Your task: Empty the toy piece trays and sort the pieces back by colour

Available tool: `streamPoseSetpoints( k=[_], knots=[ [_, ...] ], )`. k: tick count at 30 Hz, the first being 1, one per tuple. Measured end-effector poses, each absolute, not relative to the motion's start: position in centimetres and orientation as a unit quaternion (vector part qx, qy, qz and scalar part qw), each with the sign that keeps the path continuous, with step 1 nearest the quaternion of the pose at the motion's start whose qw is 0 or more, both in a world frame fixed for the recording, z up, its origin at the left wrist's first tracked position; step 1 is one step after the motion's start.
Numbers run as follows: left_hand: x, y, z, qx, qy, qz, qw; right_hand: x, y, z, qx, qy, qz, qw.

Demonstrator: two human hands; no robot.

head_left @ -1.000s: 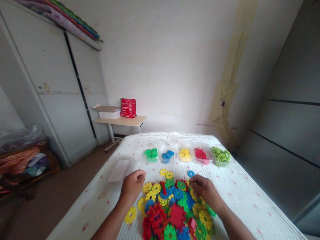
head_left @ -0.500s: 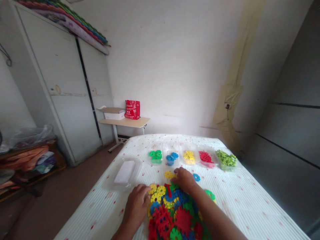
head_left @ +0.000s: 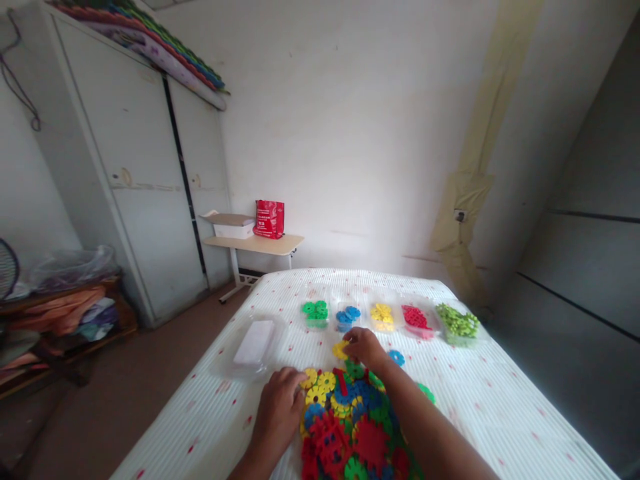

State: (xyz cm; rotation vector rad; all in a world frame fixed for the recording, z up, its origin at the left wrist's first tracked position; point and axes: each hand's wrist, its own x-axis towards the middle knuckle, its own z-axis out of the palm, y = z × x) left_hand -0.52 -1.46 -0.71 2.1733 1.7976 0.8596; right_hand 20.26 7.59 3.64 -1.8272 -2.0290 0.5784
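Observation:
My right hand is pinched at the far edge of the pile, fingertips closed on a yellow notched plastic disc. My left hand rests against the pile's left side, fingers loosely apart, their tips touching a yellow disc. Between my forearms lies a heap of interlocking plastic pieces in red, blue, green and yellow, with a big red piece on top. A blue disc lies alone to the right of my right hand. My right forearm covers part of the heap.
Clear boxes stand in a row behind the heap, with green discs, blue discs, yellow discs, red pieces and light green pieces. A clear tray with a white block sits at left on the striped tablecloth.
My right hand has closed on a yellow disc just beyond the heap and shifted slightly. The left hand stays by the heap. The whole view has swung a little left.

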Motion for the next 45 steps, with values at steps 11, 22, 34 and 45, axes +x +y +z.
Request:
streamPoseSetpoints(
  k=[11, 22, 34, 45],
  knots=[
    [-0.7, -1.3, -1.2, 0.737, 0.602, 0.296, 0.088, 17.5, 8.2, 3.7, -0.682, -0.708, 0.158, 0.090],
    [-0.7, -1.3, -1.1, 0.740, 0.596, 0.299, 0.086, 19.5, 6.6, 5.6, -0.651, -0.733, 0.149, 0.128],
    [-1.0, -0.9, -1.6, 0.728, 0.580, 0.354, 0.090, 27.8, 7.7, 10.3, -0.680, -0.674, -0.009, 0.289],
    [-2.3, -3.4, -1.4, 0.807, 0.477, 0.318, 0.140, 35.9, -6.8, -1.3, -0.570, -0.766, 0.076, 0.286]
  ],
)
